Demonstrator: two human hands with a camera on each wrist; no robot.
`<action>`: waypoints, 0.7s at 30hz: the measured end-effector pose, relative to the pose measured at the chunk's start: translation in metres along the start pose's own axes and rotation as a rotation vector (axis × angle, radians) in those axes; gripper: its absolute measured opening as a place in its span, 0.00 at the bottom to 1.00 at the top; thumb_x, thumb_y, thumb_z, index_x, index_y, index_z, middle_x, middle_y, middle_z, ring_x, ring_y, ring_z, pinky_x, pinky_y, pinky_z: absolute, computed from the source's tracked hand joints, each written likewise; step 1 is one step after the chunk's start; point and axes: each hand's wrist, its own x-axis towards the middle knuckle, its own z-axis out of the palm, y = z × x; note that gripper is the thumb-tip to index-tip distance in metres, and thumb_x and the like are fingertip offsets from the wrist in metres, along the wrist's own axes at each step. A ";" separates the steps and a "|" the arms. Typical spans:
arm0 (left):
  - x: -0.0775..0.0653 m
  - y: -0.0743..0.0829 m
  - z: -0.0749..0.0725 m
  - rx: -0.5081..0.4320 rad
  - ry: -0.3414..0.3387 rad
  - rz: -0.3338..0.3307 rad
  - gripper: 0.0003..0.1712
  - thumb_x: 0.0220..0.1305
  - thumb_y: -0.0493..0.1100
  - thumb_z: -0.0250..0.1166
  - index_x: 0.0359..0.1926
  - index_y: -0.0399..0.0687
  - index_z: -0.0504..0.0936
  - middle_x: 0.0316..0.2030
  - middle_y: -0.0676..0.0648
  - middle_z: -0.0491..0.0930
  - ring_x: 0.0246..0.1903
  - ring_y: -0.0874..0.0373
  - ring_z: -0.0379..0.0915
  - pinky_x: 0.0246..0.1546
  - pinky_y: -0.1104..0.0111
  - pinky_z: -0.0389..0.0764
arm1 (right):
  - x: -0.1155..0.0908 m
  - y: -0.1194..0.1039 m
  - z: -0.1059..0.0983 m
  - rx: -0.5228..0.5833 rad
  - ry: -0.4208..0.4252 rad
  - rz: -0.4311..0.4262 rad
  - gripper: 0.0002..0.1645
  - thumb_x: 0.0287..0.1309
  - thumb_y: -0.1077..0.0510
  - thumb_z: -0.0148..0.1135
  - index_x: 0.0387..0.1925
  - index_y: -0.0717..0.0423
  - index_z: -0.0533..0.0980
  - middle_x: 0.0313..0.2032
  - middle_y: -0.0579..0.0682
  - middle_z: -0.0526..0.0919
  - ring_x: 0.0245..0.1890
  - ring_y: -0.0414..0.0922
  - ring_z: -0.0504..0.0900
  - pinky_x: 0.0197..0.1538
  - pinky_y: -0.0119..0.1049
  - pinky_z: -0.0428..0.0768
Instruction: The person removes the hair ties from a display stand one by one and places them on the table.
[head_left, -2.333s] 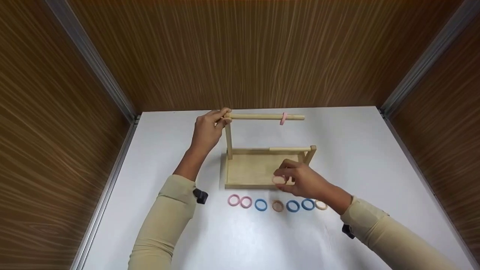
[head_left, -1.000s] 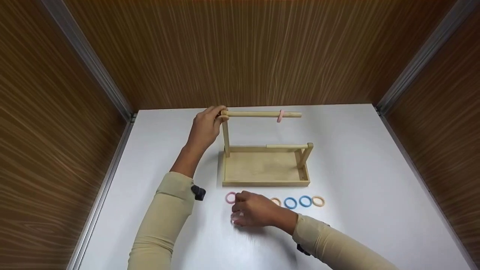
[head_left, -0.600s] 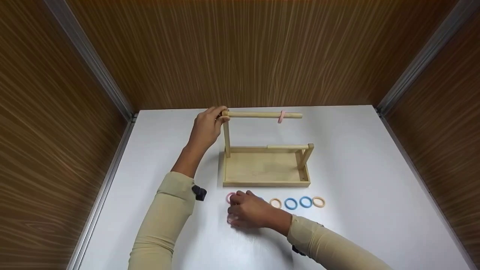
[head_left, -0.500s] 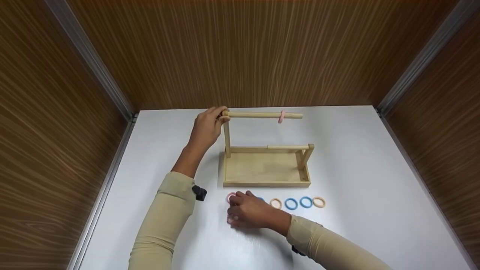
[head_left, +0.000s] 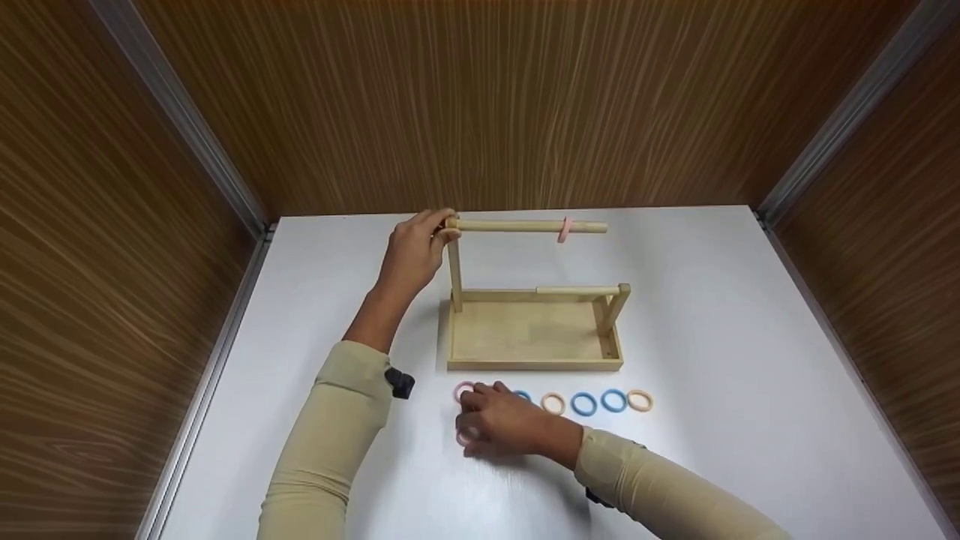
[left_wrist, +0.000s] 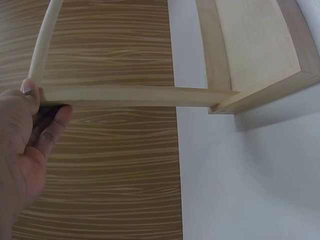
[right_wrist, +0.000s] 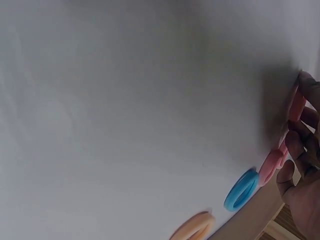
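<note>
My left hand (head_left: pixel 412 251) grips the top corner of a wooden stand, where its upright post (left_wrist: pixel 135 96) meets the upper rod (head_left: pixel 510 225). One pink ring (head_left: pixel 564 230) hangs on that rod towards its free right end. Low over the white table, my right hand (head_left: pixel 499 420) pinches another pink ring (right_wrist: pixel 297 106) between thumb and fingertips, in front of the row of rings. In the right wrist view, two more pink rings, the nearer one (right_wrist: pixel 270 164) plain to see, lie by the fingers, with a blue ring (right_wrist: pixel 242 190) beside them.
The stand's shallow tray base (head_left: pixel 534 366) sits behind the row, with a short lower rod (head_left: pixel 576 290) on a right-hand post. Further right lie an orange ring (head_left: pixel 553 403), two blue rings (head_left: pixel 583 404) and another orange ring (head_left: pixel 640 400). Wood-grain panels enclose the table.
My right hand has moved from over the tray's front right, leftward and down to the table before the pink rings, carrying the ring. My left hand keeps its grip on the stand.
</note>
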 end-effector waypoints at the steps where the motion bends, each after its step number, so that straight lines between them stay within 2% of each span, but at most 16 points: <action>1: 0.000 0.000 0.000 -0.001 -0.002 -0.001 0.25 0.78 0.51 0.65 0.66 0.40 0.86 0.56 0.39 0.90 0.56 0.46 0.89 0.60 0.54 0.89 | -0.001 0.001 -0.001 -0.005 0.014 -0.007 0.21 0.67 0.33 0.75 0.51 0.40 0.89 0.55 0.46 0.85 0.53 0.45 0.82 0.51 0.41 0.82; 4: 0.000 0.000 0.000 0.000 -0.001 -0.002 0.24 0.78 0.51 0.65 0.66 0.41 0.86 0.55 0.40 0.90 0.56 0.47 0.89 0.59 0.55 0.89 | -0.002 0.005 -0.006 -0.023 0.052 -0.025 0.23 0.66 0.32 0.76 0.50 0.41 0.89 0.53 0.46 0.85 0.49 0.45 0.82 0.47 0.40 0.81; 11: 0.000 0.000 -0.001 -0.001 0.006 0.002 0.22 0.78 0.48 0.67 0.65 0.42 0.86 0.55 0.40 0.90 0.55 0.46 0.90 0.58 0.54 0.90 | -0.014 0.024 -0.031 0.072 0.144 -0.005 0.26 0.70 0.38 0.75 0.56 0.51 0.89 0.50 0.49 0.86 0.48 0.46 0.83 0.50 0.41 0.86; 17: 0.000 0.000 -0.002 0.002 0.001 -0.010 0.22 0.78 0.48 0.66 0.65 0.43 0.86 0.55 0.40 0.90 0.55 0.46 0.89 0.59 0.53 0.89 | -0.028 0.047 -0.055 0.109 0.274 -0.008 0.21 0.69 0.46 0.78 0.53 0.56 0.89 0.46 0.50 0.86 0.45 0.46 0.84 0.49 0.42 0.88; 21: 0.000 -0.001 -0.002 0.011 0.001 -0.018 0.23 0.77 0.48 0.66 0.66 0.43 0.86 0.55 0.41 0.90 0.56 0.46 0.89 0.59 0.54 0.89 | -0.038 0.062 -0.075 0.110 0.312 0.043 0.21 0.70 0.48 0.78 0.55 0.57 0.88 0.46 0.52 0.87 0.46 0.47 0.87 0.49 0.41 0.90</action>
